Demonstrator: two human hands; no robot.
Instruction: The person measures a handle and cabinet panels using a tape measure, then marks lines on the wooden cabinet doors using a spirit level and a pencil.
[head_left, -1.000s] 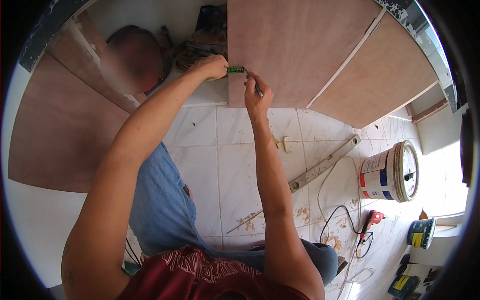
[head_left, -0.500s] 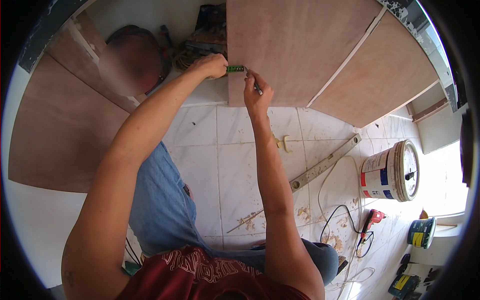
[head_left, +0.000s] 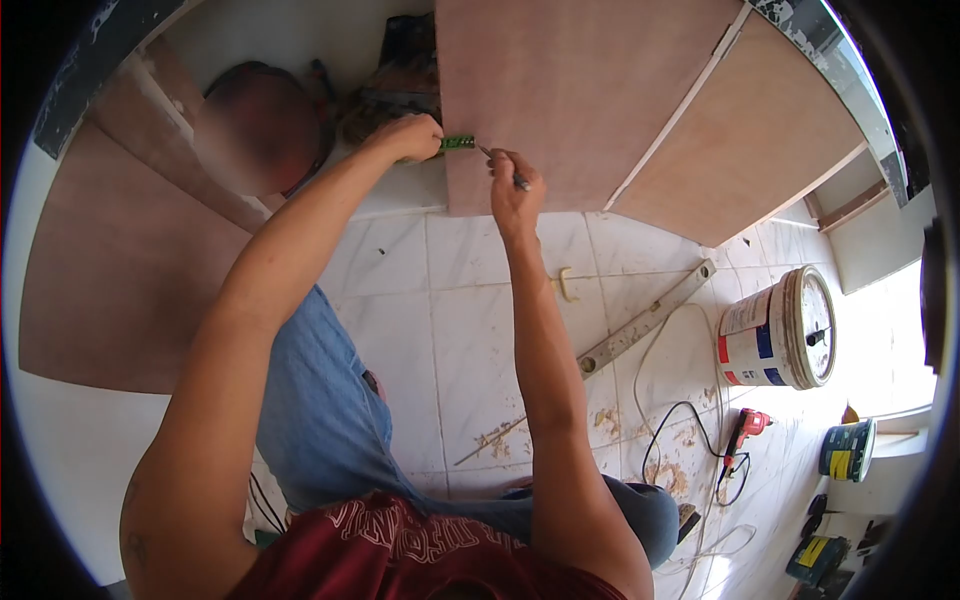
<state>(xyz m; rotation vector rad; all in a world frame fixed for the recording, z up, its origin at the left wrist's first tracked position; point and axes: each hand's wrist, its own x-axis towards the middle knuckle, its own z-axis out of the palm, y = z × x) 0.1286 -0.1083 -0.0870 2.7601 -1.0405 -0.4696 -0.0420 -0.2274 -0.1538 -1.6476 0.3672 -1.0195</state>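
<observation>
Closed around one end of a short green strip with dark marks [head_left: 459, 142], my left hand [head_left: 411, 138] is at the left edge of a brown plywood panel [head_left: 570, 90]. The strip lies across that edge and looks like a tape measure blade, but its kind is not certain. My right hand [head_left: 516, 190] pinches a slim pencil-like tool [head_left: 521, 183] in front of the panel. The tool's thin tip points at the strip's free end, with a small gap between them.
A long spirit level [head_left: 650, 318] lies on the tiled floor [head_left: 385, 330], near a lidded paint bucket [head_left: 760, 330]. Further right is a red corded power tool [head_left: 745, 430] with looping cables. Sawdust is scattered about. At upper left, a blurred round shape [head_left: 255, 130] is beside the cabinet opening.
My right hand's tool tip has drawn away from the end of the green strip. The panel, strip and left hand appear slightly further left as the view shifts.
</observation>
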